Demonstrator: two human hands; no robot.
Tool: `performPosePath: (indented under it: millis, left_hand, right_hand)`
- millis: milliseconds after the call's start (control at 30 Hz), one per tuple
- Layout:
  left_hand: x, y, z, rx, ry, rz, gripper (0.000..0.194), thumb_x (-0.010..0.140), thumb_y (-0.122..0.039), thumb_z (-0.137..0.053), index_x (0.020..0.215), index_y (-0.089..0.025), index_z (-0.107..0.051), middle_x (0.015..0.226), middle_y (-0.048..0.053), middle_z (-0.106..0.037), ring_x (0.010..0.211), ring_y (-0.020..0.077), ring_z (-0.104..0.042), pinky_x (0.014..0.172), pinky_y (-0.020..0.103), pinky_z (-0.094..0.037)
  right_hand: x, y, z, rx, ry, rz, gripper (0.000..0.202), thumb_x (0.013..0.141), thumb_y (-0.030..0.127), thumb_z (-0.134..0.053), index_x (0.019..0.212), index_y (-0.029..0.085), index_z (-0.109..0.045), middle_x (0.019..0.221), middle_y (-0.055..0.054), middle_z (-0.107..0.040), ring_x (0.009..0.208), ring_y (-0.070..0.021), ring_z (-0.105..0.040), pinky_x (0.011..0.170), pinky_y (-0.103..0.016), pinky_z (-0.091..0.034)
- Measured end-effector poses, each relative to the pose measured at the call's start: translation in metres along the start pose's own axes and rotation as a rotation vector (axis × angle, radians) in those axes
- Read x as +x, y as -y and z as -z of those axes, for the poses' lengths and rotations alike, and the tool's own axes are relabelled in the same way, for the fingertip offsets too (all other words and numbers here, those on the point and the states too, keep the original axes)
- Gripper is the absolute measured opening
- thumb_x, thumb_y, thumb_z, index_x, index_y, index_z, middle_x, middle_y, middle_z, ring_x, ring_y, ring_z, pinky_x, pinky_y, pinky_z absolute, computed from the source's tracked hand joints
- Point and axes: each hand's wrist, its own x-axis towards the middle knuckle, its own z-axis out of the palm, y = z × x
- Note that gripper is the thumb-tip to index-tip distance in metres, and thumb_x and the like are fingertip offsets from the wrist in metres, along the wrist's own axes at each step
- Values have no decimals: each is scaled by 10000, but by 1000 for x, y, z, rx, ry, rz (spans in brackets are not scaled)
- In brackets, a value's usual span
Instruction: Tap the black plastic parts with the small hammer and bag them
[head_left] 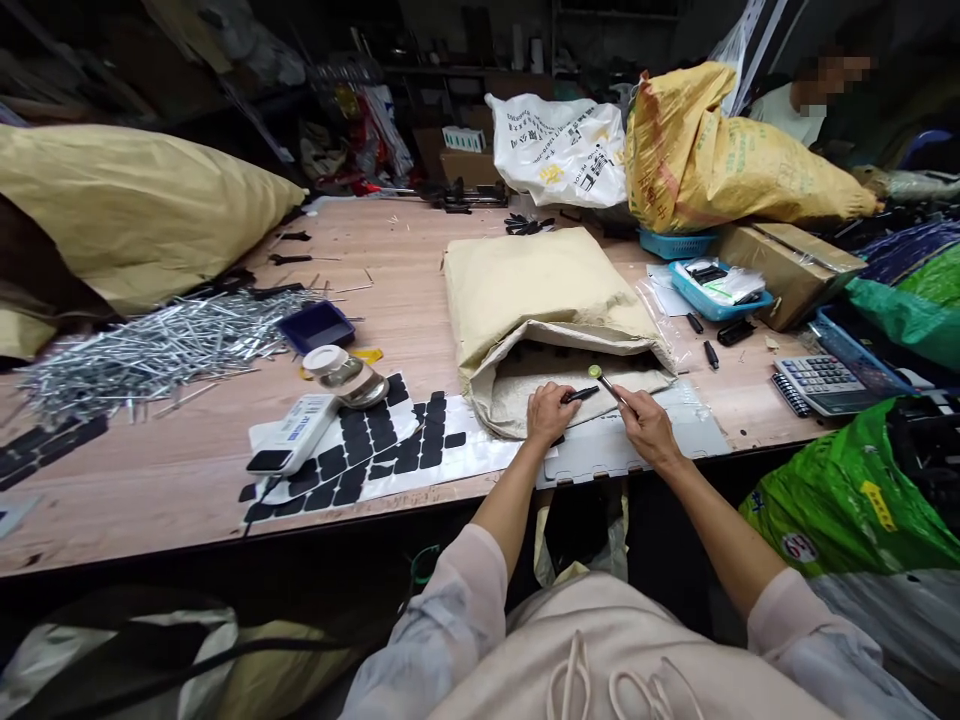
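- Black part (582,394): in the left hand (548,412), just above the near lip of the open sack (540,275). Fingers closed on one end, other end sticking out toward the right hand (646,428).
- Right hand: closed around the shaft of a slim tool (609,384), round yellowish head up and away, near the part's free end but apart from it.
- Risk: part could slip into the sack mouth. Cause: thin piece, held at one end only. Dark shapes inside, too dim to identify; a dropped part might be hard to spot.
- Risk: tool head could catch the left fingers. Cause: hands close together, short free end.
- Risk: loose sack lip could snag the tool or get in the way. Cause: it bulges right under both hands.
- Risk: left elbow could knock the jar (345,375) or drag the device (296,432). Cause: both sit to the left, cord running over the table edge.
- Surface: wood-look table (390,270). Grey sheet (622,450) partly under the sack. Left: black pads (352,430), blue tray (315,326), heap of metal rods (165,350). Right: blue basket (724,290), calculator (819,385).
- Room: dim, cluttered. Yellow bag (765,165) and white bag (559,150) at back, green sack (847,500) at right, another person (791,115) beyond.
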Motion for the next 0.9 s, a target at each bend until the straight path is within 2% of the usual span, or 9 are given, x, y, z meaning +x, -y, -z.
performPosePath:
  millis: [267,400,500,600,667,767,900]
  left_hand:
    - [1,-2,3,7,25,20,180,877,-336,-703,1046,-288,-744,1040,18,-677,1048,213,-564,934,350,-384]
    - [0,-5,5,0,37,26,169,873,-321,-714,1036,-288,-746,1027,17,-673,1050,215,-566,941,350,-385]
    - [0,-4,4,-9,22,34,174,872,-316,-718,1040,-279,-747,1033,21,-678,1059,220,-568,941,353,-386]
    - [0,-2,1,-13,7,32,194,869,-324,-722,1055,-276,-745,1053,21,-684,1073,225,-566,946,357,-383]
    - [0,-1,1,-18,7,27,195,866,-327,-725,1053,-280,-747,1046,20,-683,1071,225,-565,947,357,-381]
    - [0,-1,1,-26,4,17,184,866,-326,-722,1042,-276,-747,1023,21,-679,1055,224,-564,940,355,-377]
    - [-2,2,0,-31,1,9,168,867,-320,-715,1026,-275,-744,999,20,-677,1035,219,-561,928,352,-377]
  right_hand:
    - [-5,0,-16,158,37,-55,410,943,273,-497,1297,210,-694,1000,-72,-712,928,-215,-665,878,-346,-525]
    - [-4,9,-13,180,-24,21,411,962,283,-495,1327,224,-674,1063,-82,-720,966,-217,-664,903,-351,-520]
    - [-7,13,-18,175,15,51,407,960,279,-498,1321,221,-678,1021,-80,-721,927,-216,-671,878,-350,-527]
    - [-8,9,-23,185,61,40,394,949,277,-506,1287,208,-695,1027,-81,-727,940,-220,-680,874,-351,-532]
    - [-4,3,-21,184,36,39,391,953,278,-502,1288,211,-692,1087,-83,-726,987,-220,-677,900,-349,-524]
    - [6,-12,-13,62,-47,54,400,967,274,-483,1314,215,-675,1069,-82,-712,969,-220,-659,882,-339,-511]
    - [14,-38,-6,-297,-142,95,408,980,222,-436,1307,216,-681,900,-81,-650,871,-233,-589,779,-329,-461]
